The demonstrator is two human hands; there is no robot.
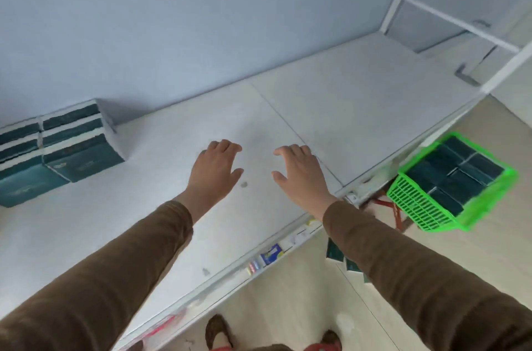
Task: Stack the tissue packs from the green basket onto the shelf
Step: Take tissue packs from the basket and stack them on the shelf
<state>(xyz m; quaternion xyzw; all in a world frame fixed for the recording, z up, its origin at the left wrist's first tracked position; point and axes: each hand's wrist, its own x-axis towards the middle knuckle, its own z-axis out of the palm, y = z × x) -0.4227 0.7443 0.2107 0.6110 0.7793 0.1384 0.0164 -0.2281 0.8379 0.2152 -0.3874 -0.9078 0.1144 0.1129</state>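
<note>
Teal tissue packs (54, 155) already sit stacked at the far left of the white shelf (331, 109), pushed back against the wall. Your left hand (214, 170) and right hand (299, 175) both hover over the bare middle of the shelf, fingers spread and loose, carrying nothing. The green basket (426, 206) stands low to your right, just beyond the shelf's front edge, and dark packs (457, 175) seem to fill it nearly to the rim. So you look to be early on: a small block is shelved, most of the load is left. Your next reach probably goes right and down to the basket.
</note>
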